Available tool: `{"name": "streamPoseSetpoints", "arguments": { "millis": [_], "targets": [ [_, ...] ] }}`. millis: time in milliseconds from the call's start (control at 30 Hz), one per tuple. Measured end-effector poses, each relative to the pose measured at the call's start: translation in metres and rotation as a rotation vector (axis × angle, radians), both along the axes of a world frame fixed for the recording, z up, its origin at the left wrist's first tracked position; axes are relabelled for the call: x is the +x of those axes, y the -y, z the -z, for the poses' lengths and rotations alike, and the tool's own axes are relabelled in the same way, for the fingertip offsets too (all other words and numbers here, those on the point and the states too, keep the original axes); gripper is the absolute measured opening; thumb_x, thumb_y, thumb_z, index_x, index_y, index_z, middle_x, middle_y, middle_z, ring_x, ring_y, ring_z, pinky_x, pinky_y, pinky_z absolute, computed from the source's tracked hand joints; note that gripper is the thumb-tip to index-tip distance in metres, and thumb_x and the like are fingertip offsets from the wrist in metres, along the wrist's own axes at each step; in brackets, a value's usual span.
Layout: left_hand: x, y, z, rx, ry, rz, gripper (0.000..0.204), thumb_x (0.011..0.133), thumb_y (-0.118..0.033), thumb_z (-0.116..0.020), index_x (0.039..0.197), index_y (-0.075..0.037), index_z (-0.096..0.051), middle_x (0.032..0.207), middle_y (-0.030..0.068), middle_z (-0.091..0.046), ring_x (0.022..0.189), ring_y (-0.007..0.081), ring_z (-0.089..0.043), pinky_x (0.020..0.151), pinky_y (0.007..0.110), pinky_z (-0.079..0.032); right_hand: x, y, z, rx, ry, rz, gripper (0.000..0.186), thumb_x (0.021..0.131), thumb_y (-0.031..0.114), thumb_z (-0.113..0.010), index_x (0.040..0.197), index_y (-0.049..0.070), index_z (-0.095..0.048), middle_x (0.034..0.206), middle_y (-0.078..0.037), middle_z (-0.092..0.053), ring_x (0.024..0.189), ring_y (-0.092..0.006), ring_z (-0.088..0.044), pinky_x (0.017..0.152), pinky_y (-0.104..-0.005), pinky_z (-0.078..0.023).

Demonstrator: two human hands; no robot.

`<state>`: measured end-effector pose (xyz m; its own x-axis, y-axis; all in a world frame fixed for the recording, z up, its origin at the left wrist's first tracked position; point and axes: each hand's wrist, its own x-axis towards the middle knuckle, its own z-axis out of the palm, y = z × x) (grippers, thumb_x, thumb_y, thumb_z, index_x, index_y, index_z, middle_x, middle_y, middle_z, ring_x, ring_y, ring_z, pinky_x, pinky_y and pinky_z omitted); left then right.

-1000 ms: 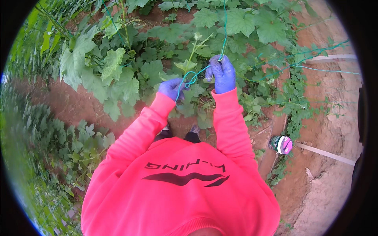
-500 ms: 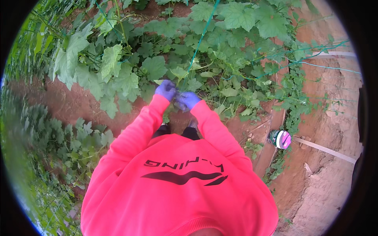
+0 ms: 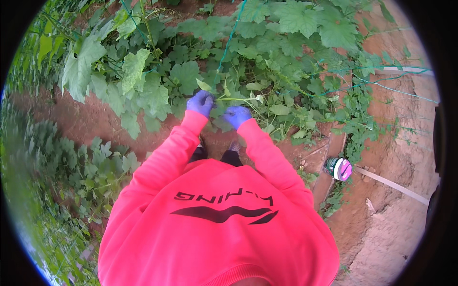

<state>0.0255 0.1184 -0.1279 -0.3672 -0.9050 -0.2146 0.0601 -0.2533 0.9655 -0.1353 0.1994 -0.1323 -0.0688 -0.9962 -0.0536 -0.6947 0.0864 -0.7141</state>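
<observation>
My left hand [image 3: 201,103], in a purple-blue glove, is closed on a light green vine stem [image 3: 234,99] that runs out of it to the right. Small young leaves [image 3: 204,86] stick up beside its fingers. Slightly lower and to the right, my right hand [image 3: 237,116] wears a matching glove; its fingers are curled together, and whatever they may hold is too small to make out. A gap separates the two hands. From the top edge, a green string [image 3: 232,35] hangs down to the leaves just beyond them.
Broad-leaved vines [image 3: 191,76] spread ahead of me, with bare reddish soil [image 3: 95,117] at the left. More green strings [image 3: 381,86] cross at the right. A jar with a pink and white lid [image 3: 342,169] stands by a bed edge, near a pale strap [image 3: 391,186].
My hands were together at the stem and have moved apart, the right one to the right. The stem now stretches sideways from my left hand. The hanging string appears further left.
</observation>
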Motion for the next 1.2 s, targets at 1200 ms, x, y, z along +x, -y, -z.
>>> {"name": "streamPoseSetpoints", "arguments": {
  "millis": [1200],
  "targets": [
    [-0.005,-0.027,0.015,-0.689,0.485,0.109,0.024,0.076,-0.008,-0.059,0.100,-0.007,-0.062,0.084,0.0111,-0.061,0.069,0.0198,-0.060,0.062,0.030,-0.049,0.008,0.012,0.027,0.648,0.609,0.249,0.004,0.079,0.009,-0.056,0.080,0.005,-0.057,0.060,-0.005,-0.057,0.047,-0.0145,-0.054,0.041,-0.0280,-0.042]
  ]
}}
